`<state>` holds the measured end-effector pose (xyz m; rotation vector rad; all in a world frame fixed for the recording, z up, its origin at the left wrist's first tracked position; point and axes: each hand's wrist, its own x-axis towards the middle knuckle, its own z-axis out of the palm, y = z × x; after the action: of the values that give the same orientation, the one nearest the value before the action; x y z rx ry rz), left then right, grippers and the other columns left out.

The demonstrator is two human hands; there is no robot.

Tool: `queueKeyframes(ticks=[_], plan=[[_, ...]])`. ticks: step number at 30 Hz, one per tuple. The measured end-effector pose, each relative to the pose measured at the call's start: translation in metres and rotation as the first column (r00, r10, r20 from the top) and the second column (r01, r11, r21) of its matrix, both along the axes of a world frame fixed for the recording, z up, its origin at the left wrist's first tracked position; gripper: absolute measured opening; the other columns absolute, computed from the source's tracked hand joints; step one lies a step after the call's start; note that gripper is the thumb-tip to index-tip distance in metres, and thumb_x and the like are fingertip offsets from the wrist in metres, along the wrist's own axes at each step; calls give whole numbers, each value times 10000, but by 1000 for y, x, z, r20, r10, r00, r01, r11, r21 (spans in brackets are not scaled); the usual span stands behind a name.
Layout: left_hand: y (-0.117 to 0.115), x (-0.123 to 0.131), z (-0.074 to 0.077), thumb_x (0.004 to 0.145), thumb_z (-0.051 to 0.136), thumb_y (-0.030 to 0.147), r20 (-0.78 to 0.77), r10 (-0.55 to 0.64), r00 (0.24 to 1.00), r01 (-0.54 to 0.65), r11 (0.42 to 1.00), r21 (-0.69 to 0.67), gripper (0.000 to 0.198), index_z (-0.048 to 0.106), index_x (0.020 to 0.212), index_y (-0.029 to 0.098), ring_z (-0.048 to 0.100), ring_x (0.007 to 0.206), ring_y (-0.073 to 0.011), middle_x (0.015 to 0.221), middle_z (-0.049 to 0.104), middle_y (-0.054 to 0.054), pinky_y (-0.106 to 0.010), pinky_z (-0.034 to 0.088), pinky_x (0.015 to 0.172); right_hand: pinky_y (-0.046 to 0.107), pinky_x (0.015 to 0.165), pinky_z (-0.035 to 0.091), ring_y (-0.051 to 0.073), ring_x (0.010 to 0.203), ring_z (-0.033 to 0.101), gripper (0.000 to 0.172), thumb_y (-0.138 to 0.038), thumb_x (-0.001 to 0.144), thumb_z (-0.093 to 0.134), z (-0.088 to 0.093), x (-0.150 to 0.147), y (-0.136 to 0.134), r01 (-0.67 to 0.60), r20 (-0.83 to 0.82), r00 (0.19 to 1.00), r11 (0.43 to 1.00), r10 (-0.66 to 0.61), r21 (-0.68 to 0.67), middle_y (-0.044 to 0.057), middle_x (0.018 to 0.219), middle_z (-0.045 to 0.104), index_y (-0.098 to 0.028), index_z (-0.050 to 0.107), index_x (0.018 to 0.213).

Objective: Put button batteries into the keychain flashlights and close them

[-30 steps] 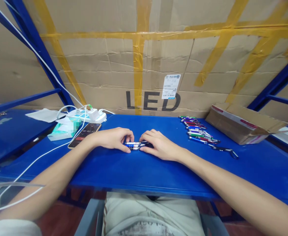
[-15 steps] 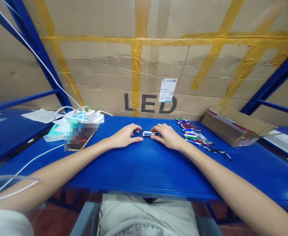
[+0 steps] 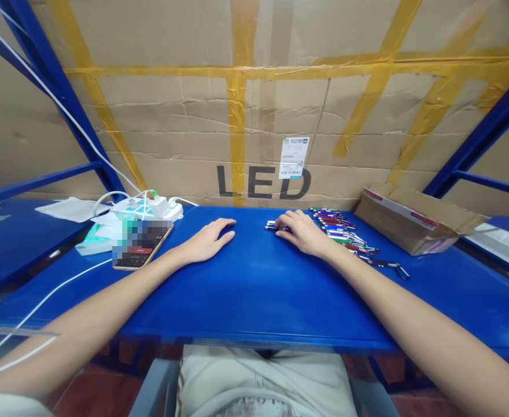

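My right hand [image 3: 298, 231] is on the blue table [image 3: 254, 289], its fingers curled round slim metallic tubes that look like keychain flashlights [image 3: 270, 225]. Their silver ends stick out to the left of the fingertips; the rest is hidden under the hand, so I cannot tell exactly how many there are. To the left, my left hand [image 3: 208, 239] rests on the table with fingers extended and nothing in it. Just right of my right hand lies a row of similar flashlights [image 3: 336, 227] in several colours, with clips at their right ends.
An open cardboard box [image 3: 402, 223] stands at the right. At the left are a phone [image 3: 143, 255], a white power strip [image 3: 167, 209] with cables, and a green-white packet [image 3: 95, 237]. A big taped carton [image 3: 171, 127] walls off the back.
My left hand has drawn away to the left, its fingers straighter. My right hand has shifted slightly right and away from me, taking the flashlights along.
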<state>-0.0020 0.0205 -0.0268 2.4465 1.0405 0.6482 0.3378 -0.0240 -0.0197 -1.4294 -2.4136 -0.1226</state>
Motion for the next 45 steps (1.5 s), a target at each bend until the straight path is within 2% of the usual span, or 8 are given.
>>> queueKeyframes(ticks=[4,8,14,17,30,34,40,45], plan=[[11,1,-3,1033,567,581,290,93,953,-31,977,-211,539,682,1402,206,581,1468,-339,1511,681,-143,-524,352,1301,428,914,439,320,1079,592,155,-331,1099,557,-3,-4,-1,12,14,1000,1000,-12,4,136,1212,701,-220,652,1152],[18,0,2,1030,546,594,613,207,763,167,852,-496,541,714,1329,175,675,1367,-332,1452,721,-171,-517,438,1248,418,897,436,322,1095,594,121,-317,1089,573,-6,-2,3,28,-6,1000,999,-28,-21,134,1215,693,-224,634,1136],[18,-2,9,1066,472,608,705,308,639,282,759,-587,596,678,1392,153,672,1372,-329,1517,674,-192,-490,515,1179,432,872,418,343,1073,578,150,-307,1094,541,-2,-3,0,38,45,998,998,-36,-55,141,1164,725,-222,660,1129],[19,-3,10,1065,474,613,712,303,634,319,736,-597,600,665,1414,164,661,1388,-326,1542,657,-184,-477,525,1169,448,892,436,337,1056,592,214,-329,1113,486,4,-3,-5,15,56,998,998,-12,-62,159,1173,716,-215,667,1123],[17,-1,14,1079,416,696,701,304,645,327,719,-613,672,701,1355,154,665,1360,-343,1495,691,-182,-488,506,1165,391,915,523,294,1052,717,277,-421,1084,519,10,7,-7,-169,-209,969,972,133,-164,130,1188,768,-214,682,1170],[17,-1,16,1066,349,770,695,288,659,336,714,-615,769,700,1370,157,662,1359,-361,1497,689,-184,-498,506,1156,387,854,538,286,959,740,334,-452,1079,510,13,6,-11,-152,-250,964,961,93,-230,106,1137,801,-227,682,1256],[16,-2,17,1052,307,813,681,282,676,328,712,-620,833,698,1382,157,653,1369,-363,1486,694,-188,-498,490,1175,437,1022,523,318,1122,728,356,-405,1102,418,16,-3,-13,-180,-218,968,952,126,-246,126,1217,796,-242,730,1149],[18,-3,16,1051,303,815,681,277,678,334,709,-621,837,698,1379,155,641,1386,-363,1502,682,-191,-494,498,1170,407,905,523,305,1025,722,293,-380,1118,378,14,-5,-16,-59,-151,988,970,23,-237,141,1126,764,-232,629,1085]])
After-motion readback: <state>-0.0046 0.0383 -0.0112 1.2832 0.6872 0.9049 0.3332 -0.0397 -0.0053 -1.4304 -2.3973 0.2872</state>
